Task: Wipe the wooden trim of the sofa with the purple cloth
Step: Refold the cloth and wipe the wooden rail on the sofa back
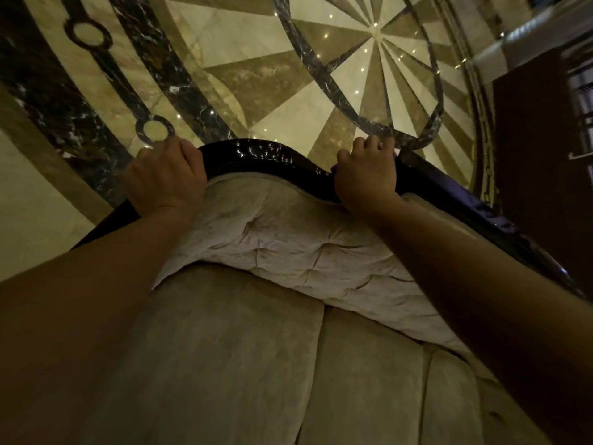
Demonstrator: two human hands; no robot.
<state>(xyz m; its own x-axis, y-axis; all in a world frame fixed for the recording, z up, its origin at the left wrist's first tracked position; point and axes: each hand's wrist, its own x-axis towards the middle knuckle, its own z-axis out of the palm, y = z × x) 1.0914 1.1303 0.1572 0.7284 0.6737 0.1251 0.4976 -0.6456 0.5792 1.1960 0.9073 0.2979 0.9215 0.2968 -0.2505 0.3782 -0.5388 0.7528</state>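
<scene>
The sofa's dark glossy wooden trim (266,155) curves along the top of the tufted beige backrest (288,232). My left hand (165,178) grips the trim at its left end, fingers curled over the top edge. My right hand (365,171) presses on the trim further right, closed over the purple cloth (333,169), of which only a small edge shows beside the thumb. Most of the cloth is hidden under the hand.
Beige seat cushions (288,364) fill the lower view under my forearms. Behind the sofa lies a patterned marble floor (272,75) with dark curved inlays. A dark wooden cabinet (529,139) stands at the right.
</scene>
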